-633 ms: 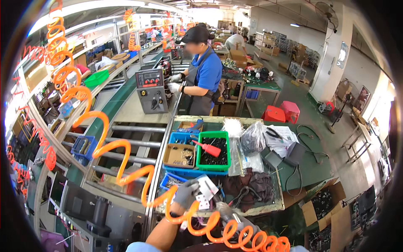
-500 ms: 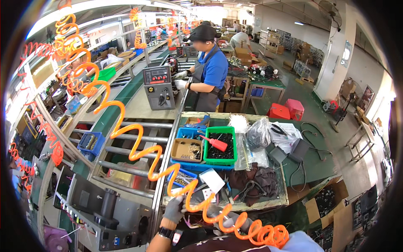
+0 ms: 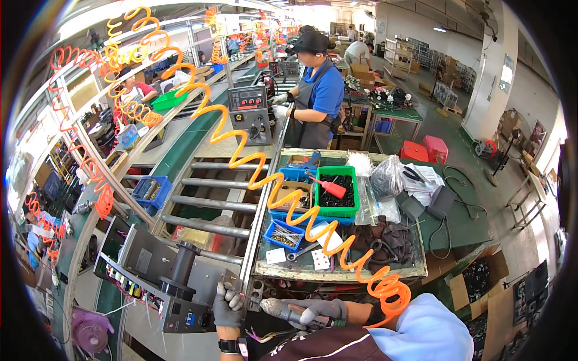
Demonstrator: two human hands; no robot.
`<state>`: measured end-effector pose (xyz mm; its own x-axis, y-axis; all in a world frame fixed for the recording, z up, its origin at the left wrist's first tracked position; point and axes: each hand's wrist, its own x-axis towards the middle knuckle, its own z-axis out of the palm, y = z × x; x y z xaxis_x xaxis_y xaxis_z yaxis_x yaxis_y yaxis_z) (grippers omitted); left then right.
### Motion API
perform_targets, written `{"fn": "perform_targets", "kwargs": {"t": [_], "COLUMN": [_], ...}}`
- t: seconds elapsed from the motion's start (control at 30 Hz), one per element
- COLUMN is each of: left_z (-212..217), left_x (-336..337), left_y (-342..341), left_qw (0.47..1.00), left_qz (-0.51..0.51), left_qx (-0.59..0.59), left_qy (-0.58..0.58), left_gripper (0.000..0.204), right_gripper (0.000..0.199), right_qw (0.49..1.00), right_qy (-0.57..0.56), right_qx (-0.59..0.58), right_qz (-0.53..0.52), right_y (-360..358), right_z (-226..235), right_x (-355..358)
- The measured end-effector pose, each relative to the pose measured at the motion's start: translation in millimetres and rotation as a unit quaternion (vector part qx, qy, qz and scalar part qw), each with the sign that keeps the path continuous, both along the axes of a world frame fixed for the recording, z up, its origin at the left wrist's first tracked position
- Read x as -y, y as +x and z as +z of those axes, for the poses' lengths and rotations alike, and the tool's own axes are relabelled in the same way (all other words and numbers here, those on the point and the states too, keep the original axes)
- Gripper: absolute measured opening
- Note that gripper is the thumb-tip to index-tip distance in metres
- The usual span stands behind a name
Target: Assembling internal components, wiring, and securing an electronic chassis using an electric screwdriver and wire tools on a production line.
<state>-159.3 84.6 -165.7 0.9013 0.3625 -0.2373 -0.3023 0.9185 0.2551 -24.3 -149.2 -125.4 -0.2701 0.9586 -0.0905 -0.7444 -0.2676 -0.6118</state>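
Observation:
My left hand point(image 3: 227, 305), in a grey glove, is closed beside the near end of an open dark grey machine housing point(image 3: 208, 274). Its curled fingers meet the thin bit of a power screwdriver point(image 3: 280, 308); whatever they pinch is too small to make out. My right hand point(image 3: 324, 311), also gloved, wraps round the screwdriver's grey body, which lies level and points left. A black spool holder point(image 3: 183, 268) stands up inside the housing, and loose wires hang along its left side.
An orange coiled hose point(image 3: 295, 198) crosses in front of the worktable point(image 3: 355, 275). On the table are a green bin point(image 3: 337, 210) of black parts, a blue screw tray point(image 3: 284, 234), a wrench point(image 3: 301, 253) and a dark cloth. A co-worker point(image 3: 319, 90) stands by another machine point(image 3: 250, 114) farther up the roller line.
My left hand has moved left from the table's front edge to the housing and the bit's tip. The screwdriver in my right hand shows more plainly. The whole view has shifted.

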Motion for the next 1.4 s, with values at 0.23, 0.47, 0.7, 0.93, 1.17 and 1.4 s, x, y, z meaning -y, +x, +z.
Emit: {"fn": "perform_targets", "kwargs": {"t": [0.23, 0.47, 0.7, 0.93, 1.17, 1.4], "left_z": [3.9, 11.6, 8.6, 3.1, 15.3, 10.8], "left_x": [-2.3, -0.9, 1.4, 16.3, 17.5, 23.7], "left_y": [-4.7, -4.7, -14.7, -22.8, -38.6, -36.2], "left_qw": [0.987, 0.833, 0.969, 0.862, 0.932, 0.948], "left_qz": [0.016, 0.046, 0.029, 0.126, 0.115, 0.171], "left_qx": [-0.118, -0.319, -0.199, -0.412, -0.282, -0.242], "left_qy": [0.109, 0.450, 0.144, 0.269, 0.197, 0.119], "left_gripper": [0.029, 0.027, 0.022, 0.019, 0.024, 0.027], "right_gripper": [0.088, 0.094, 0.102, 0.099, 0.093, 0.091], "right_qw": [1.000, 0.980, 0.930, 0.928, 0.985, 0.986], "right_qy": [-0.012, -0.061, -0.081, -0.135, -0.076, -0.066], "right_qx": [-0.002, 0.192, 0.353, 0.343, 0.140, 0.128], "right_qz": [-0.005, -0.009, 0.067, 0.060, 0.065, 0.087], "right_y": [-4.7, 0.3, -0.6, -5.6, 1.5, 6.4], "right_z": [2.7, 26.9, 41.3, 29.4, 1.7, -2.2], "right_x": [3.7, 4.8, -3.6, -10.3, -14.1, -21.1]}}
